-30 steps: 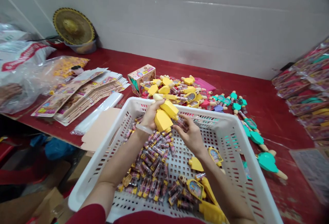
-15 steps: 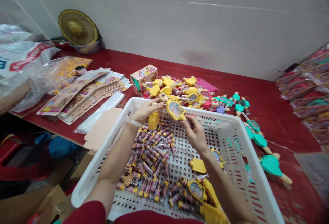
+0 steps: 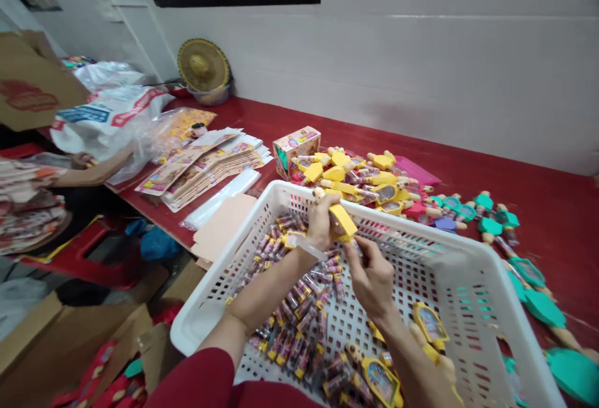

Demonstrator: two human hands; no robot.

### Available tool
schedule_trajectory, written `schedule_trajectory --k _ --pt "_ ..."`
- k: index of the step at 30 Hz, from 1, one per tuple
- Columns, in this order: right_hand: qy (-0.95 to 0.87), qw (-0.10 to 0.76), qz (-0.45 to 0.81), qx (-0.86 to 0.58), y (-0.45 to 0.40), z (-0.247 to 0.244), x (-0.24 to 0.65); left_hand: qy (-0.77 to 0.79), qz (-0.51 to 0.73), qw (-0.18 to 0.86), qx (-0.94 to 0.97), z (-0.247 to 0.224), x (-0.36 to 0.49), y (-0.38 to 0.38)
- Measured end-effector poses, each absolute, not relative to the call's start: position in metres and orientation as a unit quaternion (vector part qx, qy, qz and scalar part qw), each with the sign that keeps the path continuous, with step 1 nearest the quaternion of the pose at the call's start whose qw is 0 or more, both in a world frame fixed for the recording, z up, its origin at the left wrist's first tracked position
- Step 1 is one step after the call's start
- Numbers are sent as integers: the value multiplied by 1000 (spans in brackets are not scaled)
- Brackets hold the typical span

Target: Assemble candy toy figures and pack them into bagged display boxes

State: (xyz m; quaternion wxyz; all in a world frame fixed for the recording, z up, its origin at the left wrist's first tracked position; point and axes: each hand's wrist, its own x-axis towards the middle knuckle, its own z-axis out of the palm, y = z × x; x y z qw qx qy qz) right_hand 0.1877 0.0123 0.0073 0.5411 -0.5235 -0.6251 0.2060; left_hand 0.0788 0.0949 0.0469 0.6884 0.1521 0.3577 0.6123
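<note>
My left hand (image 3: 319, 221) is closed around a yellow plastic toy (image 3: 344, 222) with a spotted animal-like head at its top. The toy is tilted over the white basket, its flat yellow side partly turned up. At its lower neck, my right hand (image 3: 374, 271) is closed, pinching what looks like a small clear tube, mostly hidden by the fingers. Below lie many small clear tubes with yellow ends (image 3: 299, 308), heaped in the basket's left half. More yellow toys (image 3: 381, 383) with picture windows rest in the basket near my right forearm.
The white perforated basket (image 3: 468, 246) stands at the red table (image 3: 496, 165). Behind it are a pile of yellow toys (image 3: 337, 174) and a printed box (image 3: 297, 143); green toys (image 3: 545, 308) lie right. Printed cards (image 3: 210, 165) lie left, near another person's arm (image 3: 100, 171).
The view has swung left, showing more of the other person. My left hand now wraps around the yellow toy, which has turned from window side to its yellow side; my right hand stays at its neck.
</note>
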Motion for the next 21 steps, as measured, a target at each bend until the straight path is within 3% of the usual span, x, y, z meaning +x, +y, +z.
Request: schedule_trajectory --k 2,4,6,8,12,13,15,19,21 --pt "-522 546 425 -498 5 16 183 300 631 688 195 50 80 86" --pt "-430 496 627 -421 2 22 180 222 639 691 254 57 73 79" --pt "-399 422 731 -359 3 26 179 186 630 694 295 65 64 74" --pt "-451 423 685 -384 5 27 180 227 636 674 300 72 58 73" --pt "-596 534 289 -525 4 25 182 323 693 611 205 78 60 78" --pt "-602 541 237 -538 2 25 181 312 695 618 193 78 62 79" --pt "-575 547 285 -538 -5 26 177 245 684 656 202 79 63 77" --pt "-452 457 648 -407 -13 31 164 116 650 697 279 85 54 71" --pt "-452 425 679 -393 -10 32 162 151 647 685 298 87 48 71"
